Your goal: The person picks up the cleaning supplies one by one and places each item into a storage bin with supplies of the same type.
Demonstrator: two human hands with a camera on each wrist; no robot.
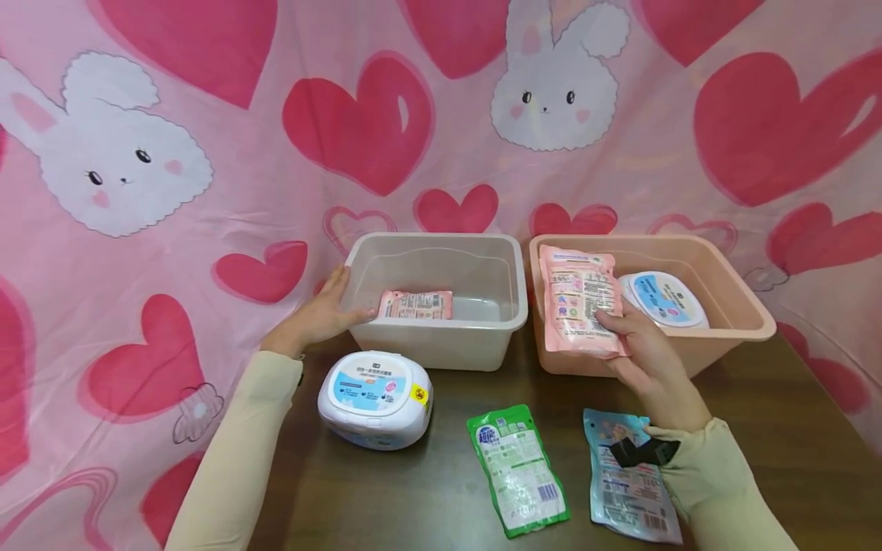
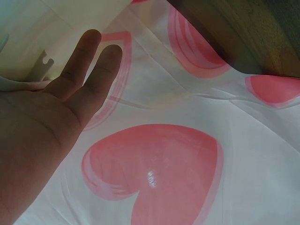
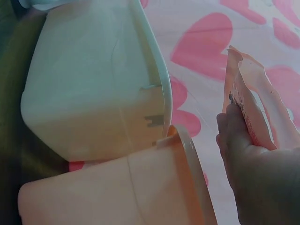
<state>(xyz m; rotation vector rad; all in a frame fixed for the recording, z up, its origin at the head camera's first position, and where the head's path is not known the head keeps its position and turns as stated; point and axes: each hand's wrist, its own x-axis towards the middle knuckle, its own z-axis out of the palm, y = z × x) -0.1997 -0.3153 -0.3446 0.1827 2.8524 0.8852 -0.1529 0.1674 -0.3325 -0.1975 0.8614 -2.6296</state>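
A pink pouch (image 1: 582,302) with printed text is pinched in my right hand (image 1: 651,356), thumb over its printed face. It hangs upright above the left part of the peach bin (image 1: 740,321). The right wrist view shows the same pouch (image 3: 255,101) edge-on. My left hand (image 1: 327,306) touches the left side of the grey bin (image 1: 441,344), fingers fairly straight, thumb by the near rim. In the left wrist view, two extended fingers (image 2: 98,70) show. Inside the grey bin lies another pink pouch (image 1: 416,304). The peach bin holds a white tub with a blue label (image 1: 664,298).
Before the grey bin stands a white lidded tub (image 1: 375,398) on the dark wooden table (image 1: 441,490). A green pouch (image 1: 518,471) and a blue pouch (image 1: 630,490) lie near the front, the blue one partly under my right forearm. Behind hangs a pink heart-patterned cloth (image 1: 248,199).
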